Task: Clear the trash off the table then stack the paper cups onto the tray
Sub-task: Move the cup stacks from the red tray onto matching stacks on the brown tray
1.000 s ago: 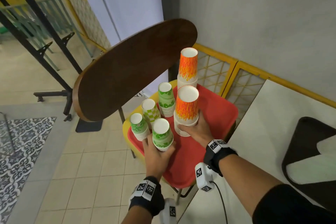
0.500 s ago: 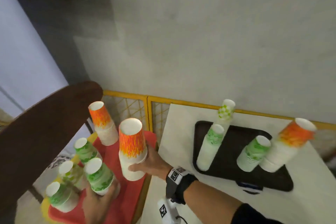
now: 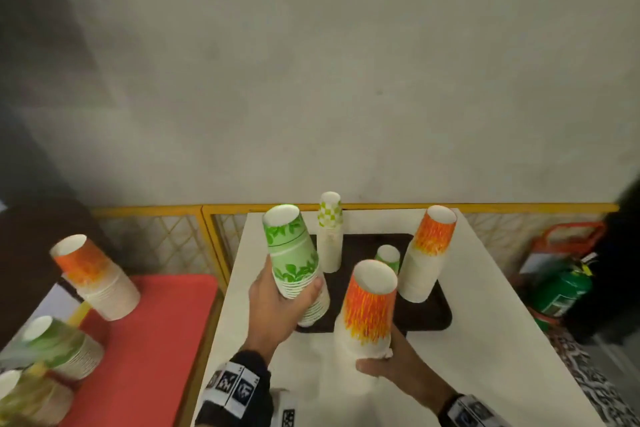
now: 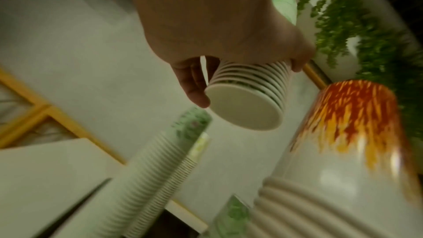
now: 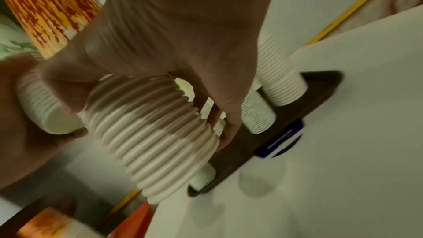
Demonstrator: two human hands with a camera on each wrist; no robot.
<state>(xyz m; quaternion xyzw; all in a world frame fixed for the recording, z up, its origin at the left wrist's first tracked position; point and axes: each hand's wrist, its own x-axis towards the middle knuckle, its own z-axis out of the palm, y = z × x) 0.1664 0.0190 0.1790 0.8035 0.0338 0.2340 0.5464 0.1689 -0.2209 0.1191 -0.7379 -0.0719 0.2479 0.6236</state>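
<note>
Red tray [image 3: 156, 340], far left: one orange-flame cup stack [image 3: 95, 282] at its back, a green-leaf stack [image 3: 62, 347] nearer, and a blurred stack [image 3: 31, 399] at the lower edge whose pattern cannot be told. White table [image 3: 485, 357], centre to right, set against a yellow lattice rail [image 3: 214, 236]. Left hand [image 3: 277, 308]: fingers and thumb curled round the lower rims of a green-leaf cup stack [image 3: 292, 253], carried tilted above the near-left corner of the dark tray [image 3: 426, 315]; the stack's bare underside [image 4: 242, 113] faces the left wrist camera. On the dark tray, back to front: a checked green stack [image 3: 330, 236], a short green stack [image 3: 388, 256], a tall orange-flame stack [image 3: 427, 253] at right. Right hand [image 3: 391, 367]: wrapped round the ribbed base of a second orange-flame stack [image 3: 370, 312], at the tray's near edge; whether its base touches the table cannot be told. Green cylinder [image 3: 561, 288] on the floor, far right.
</note>
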